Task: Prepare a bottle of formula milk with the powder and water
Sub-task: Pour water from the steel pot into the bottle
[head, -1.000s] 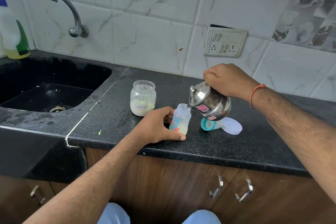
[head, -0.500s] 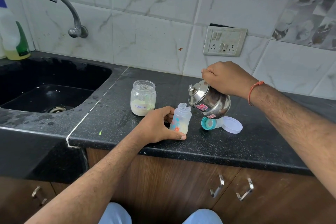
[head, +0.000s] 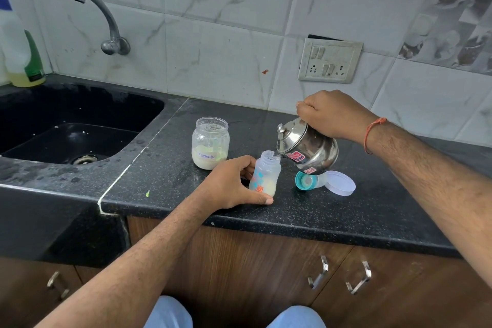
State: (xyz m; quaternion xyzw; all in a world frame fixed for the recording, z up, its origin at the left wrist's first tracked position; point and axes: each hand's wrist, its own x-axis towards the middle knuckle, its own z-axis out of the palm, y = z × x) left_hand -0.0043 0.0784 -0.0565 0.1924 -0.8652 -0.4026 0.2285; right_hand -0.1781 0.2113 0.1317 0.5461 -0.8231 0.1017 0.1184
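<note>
While the left hand (head: pixel 231 184) is curled around the bottle (head: pixel 265 173), its thumb is laid along the counter-side base and the other fingers are wrapped behind the clear body, so the bottle is held upright near the front edge of the counter (head: pixel 372 210). Pale powder or liquid is seen in the bottom of the bottle, and its mouth is uncapped. Coloured prints are carried on its side.

The right hand (head: pixel 330 114) is closed in a fist over the top of the kettle (head: pixel 306 149); the handle itself is hidden by the fingers. The kettle is tipped toward the left, with its lidded top turned sideways and its small spout brought just over the bottle mouth. Whether water is running cannot be told with certainty. A red cord is worn on the right wrist.

Just right of the bottle, below the kettle, a teal cap (head: pixel 304 181) is laid on its side on the counter, touching or nearly touching a clear round lid (head: pixel 342 184) beside it. Behind and to the left of the bottle, the jar (head: pixel 210 142) marked "Formula" is stood open, with cream powder filling its lower part.

Further left, a black sink (head: pixel 66 125) is set into the counter, with a tap (head: pixel 106 21) fixed to the tiled wall above it and a detergent bottle (head: pixel 21 56) stood at the far corner. A switch plate (head: pixel 330 60) is mounted on the wall behind the right hand. Wooden cupboard doors with metal handles are seen below the counter.
</note>
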